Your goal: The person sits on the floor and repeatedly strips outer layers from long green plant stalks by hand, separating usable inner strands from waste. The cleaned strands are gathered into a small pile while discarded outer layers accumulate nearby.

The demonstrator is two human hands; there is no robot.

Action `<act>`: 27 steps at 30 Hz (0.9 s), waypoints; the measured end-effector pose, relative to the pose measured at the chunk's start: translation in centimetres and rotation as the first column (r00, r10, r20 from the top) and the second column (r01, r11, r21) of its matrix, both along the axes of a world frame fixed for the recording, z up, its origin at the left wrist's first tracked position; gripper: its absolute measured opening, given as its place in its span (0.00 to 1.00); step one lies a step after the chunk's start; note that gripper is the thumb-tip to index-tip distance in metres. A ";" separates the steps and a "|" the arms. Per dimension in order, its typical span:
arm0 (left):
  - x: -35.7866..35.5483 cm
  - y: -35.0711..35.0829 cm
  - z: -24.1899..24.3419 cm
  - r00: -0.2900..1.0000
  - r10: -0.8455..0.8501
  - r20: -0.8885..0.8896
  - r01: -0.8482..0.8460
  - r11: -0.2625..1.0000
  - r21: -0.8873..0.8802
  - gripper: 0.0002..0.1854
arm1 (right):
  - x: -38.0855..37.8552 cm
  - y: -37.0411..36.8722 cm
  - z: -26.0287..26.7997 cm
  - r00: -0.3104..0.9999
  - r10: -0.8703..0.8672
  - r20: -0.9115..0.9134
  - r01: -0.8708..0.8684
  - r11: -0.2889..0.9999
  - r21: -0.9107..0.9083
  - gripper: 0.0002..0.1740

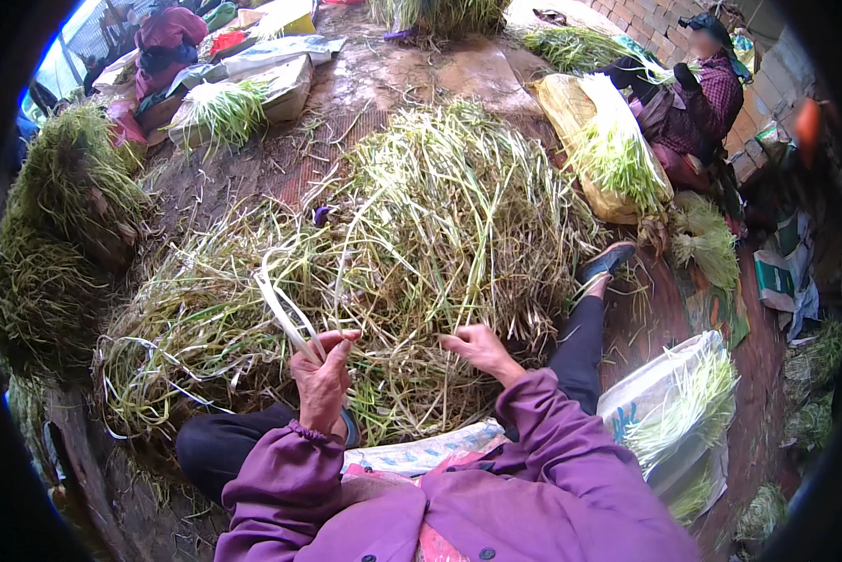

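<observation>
A large pile of green and yellowed plant stalks [421,232] lies on the ground before me. My left hand [320,383] is over its near side, closed around a few pale white-green stalks [284,309] that stick up and bend over at the top. Another thin stalk rises by its fingertips. To the right, my right hand [483,351] is above the pile with thumb and forefinger pinched; a thin stalk runs down close to them, and I cannot tell whether the fingers hold it. A white printed sack [424,446] lies across my lap.
Pale trimmed stalks [688,407] lie on a white sack [621,404] at my right. Another person [709,105] sits at the upper right by a yellow sack [561,105] bearing stalks. At the upper left is a second person [168,42]. A tall plant heap [63,246] stands left.
</observation>
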State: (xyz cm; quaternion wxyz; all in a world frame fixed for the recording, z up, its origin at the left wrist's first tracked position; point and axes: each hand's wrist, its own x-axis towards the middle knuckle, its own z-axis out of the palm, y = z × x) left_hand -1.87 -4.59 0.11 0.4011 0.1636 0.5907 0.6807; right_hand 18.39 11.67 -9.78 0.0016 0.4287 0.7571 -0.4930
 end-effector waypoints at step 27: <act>-2.1 0.3 -1.0 0.977 0.198 -0.076 -0.196 0.980 0.034 0.09 | -1.4 5.9 -7.5 0.844 -0.281 0.457 0.119 0.929 0.352 0.22</act>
